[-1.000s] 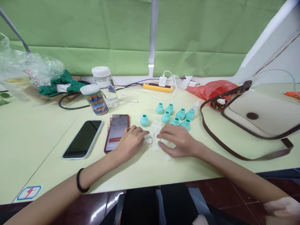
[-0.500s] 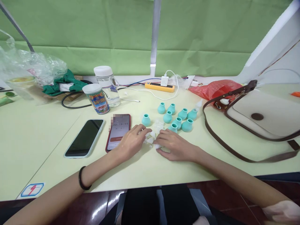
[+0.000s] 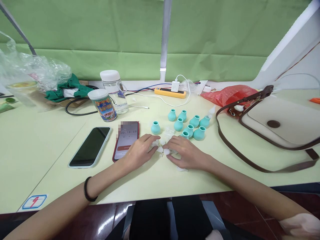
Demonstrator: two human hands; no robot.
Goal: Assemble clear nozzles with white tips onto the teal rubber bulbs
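My left hand (image 3: 140, 151) and my right hand (image 3: 186, 154) rest side by side on the pale table (image 3: 155, 180), fingertips meeting over a small heap of clear white plastic bits (image 3: 161, 145). Both hands have their fingers curled down onto these bits. One more white bit (image 3: 182, 169) lies just below my right hand. Several small teal vase-shaped rubber caps (image 3: 190, 125) stand in a cluster right behind my right hand. A single teal cap (image 3: 155, 127) stands apart behind my left fingers.
A red-cased phone (image 3: 126, 138) showing a timer lies under my left hand's edge, a dark phone (image 3: 90, 146) further left. A printed can (image 3: 104, 106), a clear jar (image 3: 113, 86), a yellow power strip (image 3: 170, 92), a red bag (image 3: 228, 94) and a beige handbag (image 3: 282, 123) ring the area.
The two hands have drawn closer together, gathering the white bits into a tighter heap between the fingertips. The view shifted slightly.
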